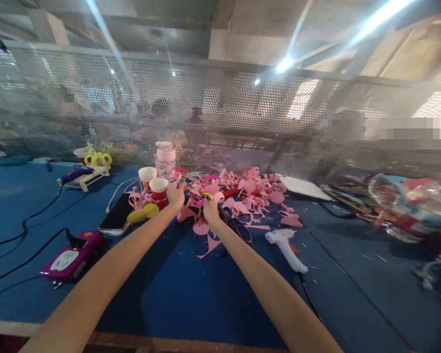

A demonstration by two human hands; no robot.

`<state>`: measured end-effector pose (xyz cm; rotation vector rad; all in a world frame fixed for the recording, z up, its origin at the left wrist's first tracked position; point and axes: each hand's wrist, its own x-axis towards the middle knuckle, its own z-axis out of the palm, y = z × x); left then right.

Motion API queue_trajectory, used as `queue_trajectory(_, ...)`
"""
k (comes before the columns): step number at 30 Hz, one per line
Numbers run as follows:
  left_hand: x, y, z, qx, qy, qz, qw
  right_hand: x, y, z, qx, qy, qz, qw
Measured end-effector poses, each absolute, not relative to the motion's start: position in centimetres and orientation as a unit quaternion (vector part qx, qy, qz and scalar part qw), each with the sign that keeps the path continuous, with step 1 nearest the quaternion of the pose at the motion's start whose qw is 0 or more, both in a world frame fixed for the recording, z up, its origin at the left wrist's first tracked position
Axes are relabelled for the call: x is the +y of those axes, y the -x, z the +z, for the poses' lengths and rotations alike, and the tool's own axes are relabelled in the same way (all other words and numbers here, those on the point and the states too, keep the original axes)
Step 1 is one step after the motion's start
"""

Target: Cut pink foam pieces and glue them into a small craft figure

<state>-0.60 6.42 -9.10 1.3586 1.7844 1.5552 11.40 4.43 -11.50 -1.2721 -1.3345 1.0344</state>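
A heap of pink paper scraps (242,186), with strips and round pieces, spreads across the middle of the blue table. My left hand (175,195) is at its left edge, fingers curled beside a small teal item (183,180); what they hold is too small to make out. My right hand (210,211) reaches into the near side of the heap, closed, with a yellow piece (208,196) at its fingertips. Its grip is partly hidden by the back of the hand. Dark-handled scissors (238,228) appear to lie just right of my right wrist.
Two paper cups (159,186), a pink-lidded bottle (165,156), a phone (115,215) and yellow discs (143,214) stand or lie left. Farther left are a purple power bank-like box (71,257) and a corded blue tool (77,173). At right lies a white glue gun (288,250). Perforated metal panel (220,113) behind.
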Motion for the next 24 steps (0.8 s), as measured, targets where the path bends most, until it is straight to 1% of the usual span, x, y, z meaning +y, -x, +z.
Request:
queue_trajectory(3, 7.0, 2.5, -8.6, 0.654, -0.526, 0.508, 0.194, 4.2, -11.4, -11.2, -0.512, 0.532, 0.475, 0.479)
queue_trajectory(7, 6.7, 2.6, -7.8, 0.688, -0.558, 0.442, 0.144, 4.3, -11.3, -10.5, -0.486, 0.526, 0.51, 0.477)
queue_trajectory(9, 6.1, 1.9, -7.2, 0.698, -0.576, 0.414, 0.102, 4.3, -11.3, -10.4, -0.48, 0.524, 0.516, 0.478)
queue_trajectory(11, 5.4, 1.1, -6.6, 0.691, -0.625, 0.362, 0.033, 4.3, -11.4, -10.3, -0.48, 0.52, 0.512, 0.487)
queue_trajectory(13, 4.9, 0.4, -6.3, 0.651, -0.698, 0.298, -0.024, 4.4, -11.6, -10.2, -0.484, 0.515, 0.499, 0.501)
queue_trajectory(14, 4.7, 0.1, -6.2, 0.624, -0.732, 0.271, -0.036, 4.4, -11.6, -10.2, -0.487, 0.514, 0.49, 0.508)
queue_trajectory(18, 4.5, -0.6, -7.2, 0.558, -0.795, 0.238, -0.007, 4.7, -11.8, -10.2, -0.501, 0.518, 0.449, 0.529)
queue_trajectory(24, 4.7, -1.2, -9.3, 0.499, -0.825, 0.265, 0.018, 4.3, -12.1, -10.2, -0.53, 0.524, 0.338, 0.574)
